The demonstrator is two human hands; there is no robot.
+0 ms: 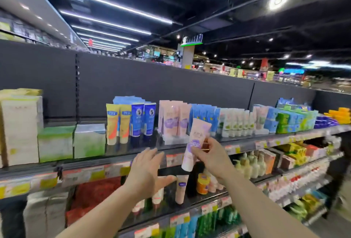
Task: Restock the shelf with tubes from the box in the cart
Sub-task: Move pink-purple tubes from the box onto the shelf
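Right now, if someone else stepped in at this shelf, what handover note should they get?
Right hand pinches a pink tube, cap down, in front of the top shelf edge, not yet placed.
Left hand is open, holding nothing, reaching toward the shelf.
Done: a row of matching pink tubes already stands on the top shelf, beside the blue tubes.
Left: stand the held tube with that row, then fetch more. The cart and box are out of view, so the remaining stock is unknown.
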